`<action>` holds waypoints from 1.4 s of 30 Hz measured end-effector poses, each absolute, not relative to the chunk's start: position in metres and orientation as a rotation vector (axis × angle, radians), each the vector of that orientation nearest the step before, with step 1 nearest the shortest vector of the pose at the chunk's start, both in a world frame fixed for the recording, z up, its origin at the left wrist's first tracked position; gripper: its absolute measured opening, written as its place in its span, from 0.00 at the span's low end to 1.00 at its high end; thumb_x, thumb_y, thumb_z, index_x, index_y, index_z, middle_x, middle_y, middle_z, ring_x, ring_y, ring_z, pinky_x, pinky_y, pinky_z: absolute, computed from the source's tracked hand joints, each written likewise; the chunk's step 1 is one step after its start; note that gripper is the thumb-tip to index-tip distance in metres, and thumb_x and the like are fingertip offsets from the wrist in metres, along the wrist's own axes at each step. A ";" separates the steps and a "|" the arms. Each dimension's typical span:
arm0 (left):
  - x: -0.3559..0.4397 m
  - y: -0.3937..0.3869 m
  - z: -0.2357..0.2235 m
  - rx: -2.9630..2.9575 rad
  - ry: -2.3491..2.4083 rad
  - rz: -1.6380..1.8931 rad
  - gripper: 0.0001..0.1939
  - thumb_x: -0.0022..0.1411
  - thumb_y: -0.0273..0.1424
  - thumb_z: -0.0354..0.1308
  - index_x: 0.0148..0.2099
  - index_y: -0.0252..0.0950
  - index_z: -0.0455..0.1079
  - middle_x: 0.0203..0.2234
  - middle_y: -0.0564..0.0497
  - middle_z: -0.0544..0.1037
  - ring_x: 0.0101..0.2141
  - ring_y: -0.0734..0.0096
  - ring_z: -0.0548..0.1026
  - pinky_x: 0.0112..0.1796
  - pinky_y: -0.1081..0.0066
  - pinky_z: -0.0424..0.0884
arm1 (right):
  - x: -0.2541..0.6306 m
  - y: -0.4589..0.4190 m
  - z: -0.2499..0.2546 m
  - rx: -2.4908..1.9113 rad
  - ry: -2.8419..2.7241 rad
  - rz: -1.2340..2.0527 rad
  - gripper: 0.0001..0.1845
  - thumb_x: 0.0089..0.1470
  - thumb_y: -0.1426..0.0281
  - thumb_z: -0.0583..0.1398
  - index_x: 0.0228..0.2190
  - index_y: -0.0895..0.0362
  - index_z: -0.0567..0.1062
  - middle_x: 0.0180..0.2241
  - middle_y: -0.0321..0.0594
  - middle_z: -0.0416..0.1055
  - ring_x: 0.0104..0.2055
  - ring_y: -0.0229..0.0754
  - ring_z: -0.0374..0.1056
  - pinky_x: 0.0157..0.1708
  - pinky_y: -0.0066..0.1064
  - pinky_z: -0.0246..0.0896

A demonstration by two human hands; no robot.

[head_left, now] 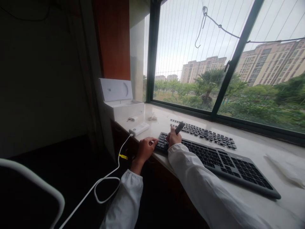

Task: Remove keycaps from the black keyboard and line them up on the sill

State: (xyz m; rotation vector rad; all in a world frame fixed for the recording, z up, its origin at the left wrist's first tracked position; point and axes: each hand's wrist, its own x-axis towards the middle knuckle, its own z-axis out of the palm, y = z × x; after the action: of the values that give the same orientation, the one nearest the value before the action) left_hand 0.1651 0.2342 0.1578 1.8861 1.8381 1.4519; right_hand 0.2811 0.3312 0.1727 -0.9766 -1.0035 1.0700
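Note:
A dark grey keyboard [214, 162] lies along the front of the pale sill, its switch grid exposed. My right hand [174, 138] is closed around a short, dark, stick-like tool [180, 127], whose upper end points up and right. The tool's lower end is hidden by my fingers, over the keyboard's left part. At the keyboard's left end, my left hand [145, 149] has its thumb and fingers bent together, fingertips by the edge. Whatever lies between them is too small to make out. Behind the keyboard, loose black keycaps [202, 132] are laid out in rows.
An open white box [126, 109] stands at the sill's left end. Near it are a white power bank [139, 129] and a small white item [132, 119]. A white cable [119, 160] hangs off the front edge. Clear plastic wrapping [286, 168] lies right, below the window.

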 end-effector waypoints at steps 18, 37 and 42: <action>0.166 0.235 0.155 1.814 1.803 1.528 0.12 0.59 0.39 0.55 0.36 0.38 0.76 0.33 0.50 0.79 0.28 0.73 0.74 0.33 0.74 0.68 | 0.288 0.323 0.179 -1.030 -0.968 1.092 0.19 0.47 0.51 0.58 0.23 0.52 0.63 0.12 0.29 0.56 0.13 0.37 0.57 0.11 0.28 0.56; 0.167 0.231 0.151 1.956 1.745 1.563 0.16 0.63 0.38 0.49 0.33 0.38 0.75 0.32 0.50 0.78 0.31 0.74 0.73 0.34 0.76 0.67 | 0.286 0.326 0.177 -1.159 -1.092 0.948 0.20 0.48 0.50 0.56 0.20 0.54 0.66 0.12 0.32 0.60 0.15 0.38 0.60 0.14 0.28 0.55; 0.167 0.232 0.149 2.015 1.755 1.568 0.15 0.63 0.36 0.50 0.32 0.37 0.74 0.30 0.49 0.77 0.30 0.73 0.73 0.35 0.75 0.66 | 0.284 0.325 0.178 -1.170 -1.061 0.941 0.20 0.48 0.50 0.56 0.22 0.54 0.67 0.11 0.32 0.59 0.14 0.38 0.60 0.14 0.28 0.55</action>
State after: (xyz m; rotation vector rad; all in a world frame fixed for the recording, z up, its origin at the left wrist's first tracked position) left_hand 0.1672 0.2317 0.1487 2.0147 1.7547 1.5675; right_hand 0.2841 0.3254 0.1777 -1.1696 -1.0606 0.9415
